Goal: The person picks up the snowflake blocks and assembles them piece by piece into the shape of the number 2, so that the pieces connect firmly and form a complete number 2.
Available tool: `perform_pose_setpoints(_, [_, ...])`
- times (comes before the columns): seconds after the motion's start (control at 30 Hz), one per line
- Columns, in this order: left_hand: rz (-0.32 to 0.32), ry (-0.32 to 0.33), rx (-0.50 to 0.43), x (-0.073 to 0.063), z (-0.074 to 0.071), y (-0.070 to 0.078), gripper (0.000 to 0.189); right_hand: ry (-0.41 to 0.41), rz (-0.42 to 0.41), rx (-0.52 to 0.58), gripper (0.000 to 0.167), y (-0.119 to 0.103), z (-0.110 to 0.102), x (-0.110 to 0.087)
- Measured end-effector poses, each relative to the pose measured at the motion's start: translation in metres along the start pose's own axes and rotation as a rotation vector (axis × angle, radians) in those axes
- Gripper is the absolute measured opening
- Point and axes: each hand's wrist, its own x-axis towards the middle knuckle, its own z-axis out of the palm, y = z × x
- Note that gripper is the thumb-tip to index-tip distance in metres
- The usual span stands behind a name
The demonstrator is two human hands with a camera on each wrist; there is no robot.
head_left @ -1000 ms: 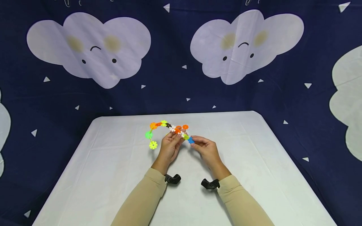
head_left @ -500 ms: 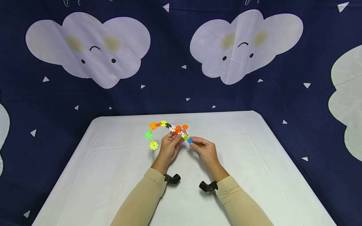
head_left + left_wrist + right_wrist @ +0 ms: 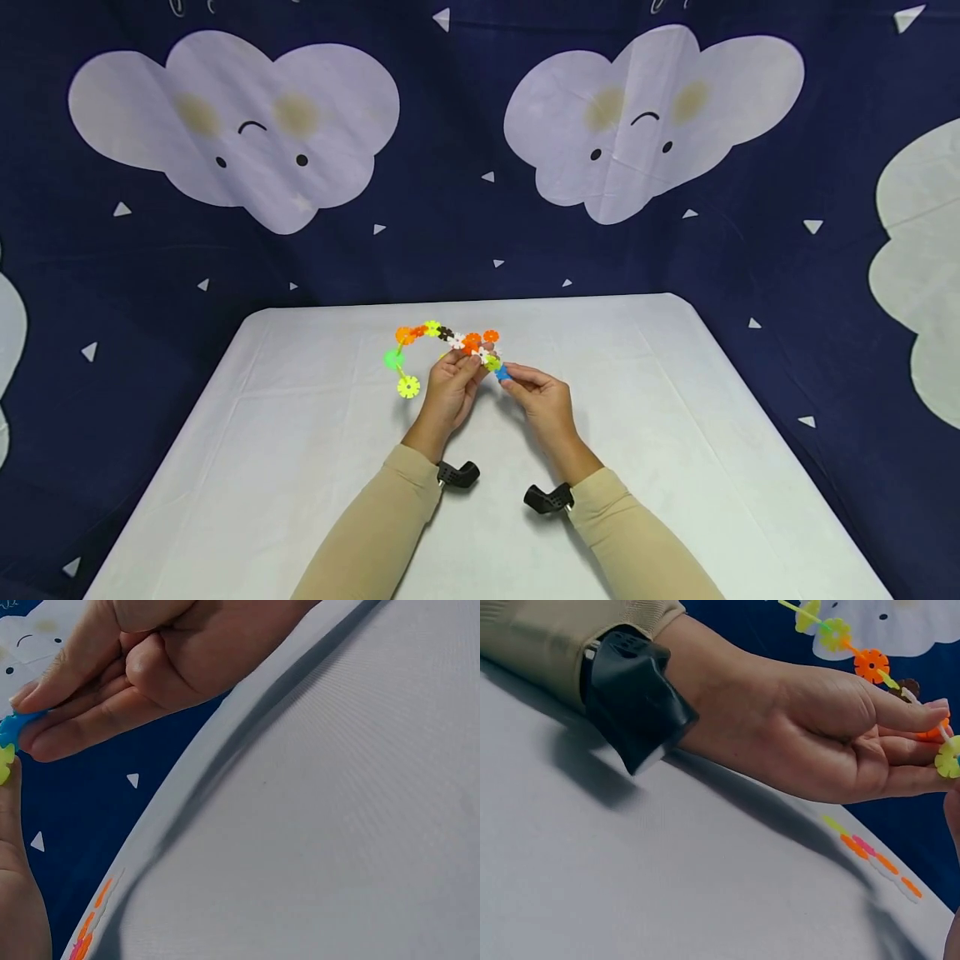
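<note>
A curved chain of snowflake-shaped plastic linking discs (image 3: 405, 335), in yellow, green, orange, brown and white, hangs from my left hand (image 3: 448, 393), whose thumb and fingers pinch it near its right end. That end is a yellow-green disc (image 3: 492, 363). Right up against it is a blue disc (image 3: 502, 374), pinched between the thumb and fingertips of my right hand (image 3: 550, 406). In the left wrist view the blue disc (image 3: 10, 730) meets the yellow-green one (image 3: 5, 763) at the image's left edge. Fingers hide part of the chain.
Several loose discs (image 3: 871, 855) in orange, pink, white and yellow lie on the white table (image 3: 300, 467) behind the hands. A dark blue cloth (image 3: 450, 258) with printed clouds hangs beyond the far edge. Black wrist cameras (image 3: 548, 498) sit at both cuffs.
My right hand has shifted slightly left, bringing the blue disc closer against the yellow-green one. The left hand and the chain have stayed almost in place.
</note>
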Motion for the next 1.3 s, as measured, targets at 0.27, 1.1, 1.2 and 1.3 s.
perform_pose_setpoints(0.27, [0.030, 0.011, 0.013, -0.0008, 0.0016, -0.0003, 0.019, 0.024, -0.022, 0.028, 0.025, -0.0023, 0.0042, -0.0011])
perform_pose_setpoints(1.1, [0.016, 0.000, 0.066, -0.0022, 0.0031, -0.0003, 0.023, -0.010, -0.136, 0.007, 0.025, 0.0021, 0.0040, -0.0029])
perform_pose_setpoints(1.2, [0.008, -0.013, 0.075, -0.0016, 0.0027, -0.0001, 0.036, -0.025, -0.156, -0.002, 0.025, 0.0036, 0.0041, -0.0038])
perform_pose_setpoints(1.3, [-0.003, -0.022, 0.091, -0.0010, 0.0026, 0.0004, 0.043, -0.037, -0.184, -0.013, 0.026, 0.0046, 0.0047, -0.0043])
